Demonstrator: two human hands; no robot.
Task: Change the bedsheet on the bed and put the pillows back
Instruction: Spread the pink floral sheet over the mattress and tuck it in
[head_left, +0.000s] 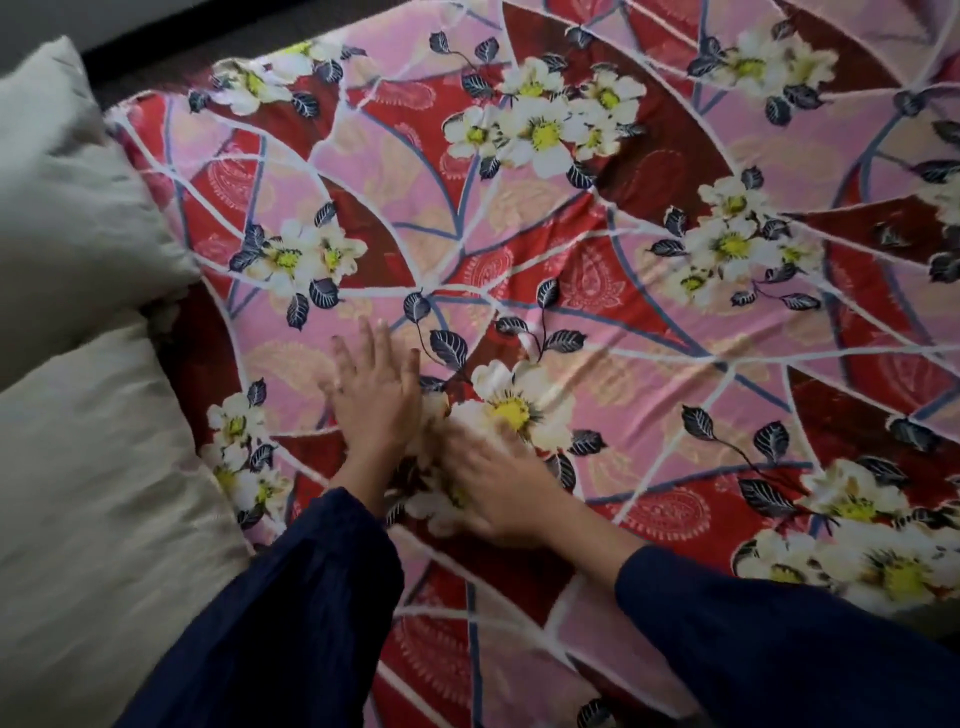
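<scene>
Sheet (649, 218) spread over bed, looks nearly done. L hand (376, 400) & R hand (498, 483) flat, fingers straight, pressing it, grasping nothing; R blurred. Pillows (88, 441) at left edge, prob. already back.

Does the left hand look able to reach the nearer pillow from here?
Probably yes: the left hand lies flat on the bedsheet, holding nothing, and only bare sheet separates it from the nearer pillow.
</scene>
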